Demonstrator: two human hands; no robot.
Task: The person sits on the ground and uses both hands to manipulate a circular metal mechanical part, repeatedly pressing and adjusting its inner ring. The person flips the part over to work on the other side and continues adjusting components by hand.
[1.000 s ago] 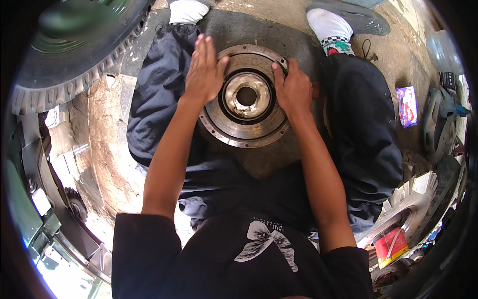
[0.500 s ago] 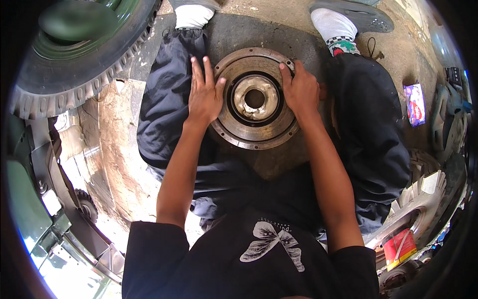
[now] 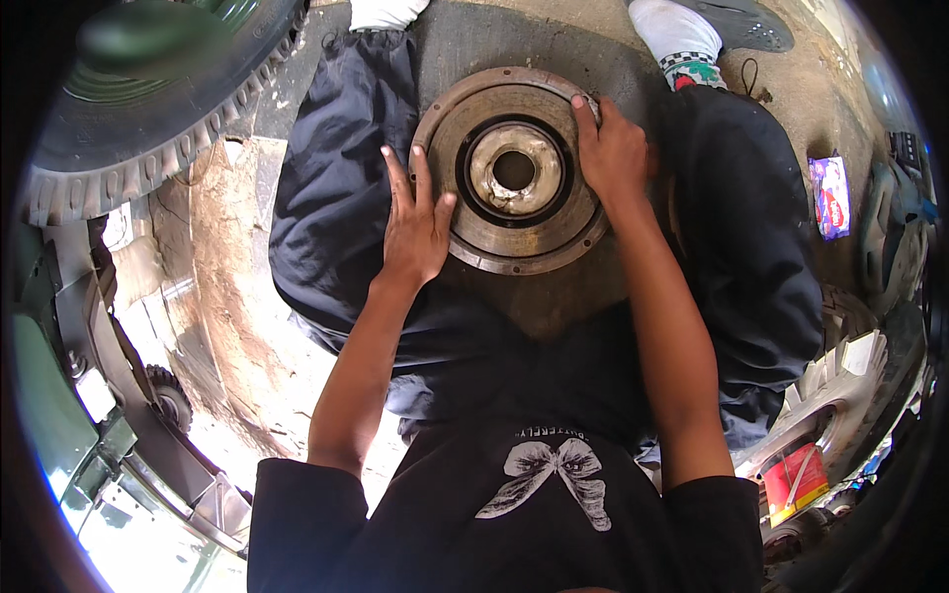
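Observation:
A round, worn metal disc like a flywheel (image 3: 502,240) lies flat on the floor between my legs. Small holes ring its rim, and a paler hub with a central hole sits inside a dark groove. My right hand (image 3: 615,156) grips the disc's upper right rim, thumb on the face and the other fingers bent over the outer edge, partly hidden. Along the left rim rests my left hand (image 3: 416,229), its fingers stretched and apart, the thumb by the disc's lower left edge. It does not wrap round the disc.
My dark-trousered legs flank the disc. A large tyre (image 3: 129,148) stands at the far left, above green metal parts (image 3: 59,385). On the right lie a purple packet (image 3: 829,198), another tyre (image 3: 806,420) and a red and yellow container (image 3: 794,482).
My left hand has slid nearer to me along the disc's left rim. The right hand keeps its place on the rim. The whole view has shifted slightly, with the disc higher in it.

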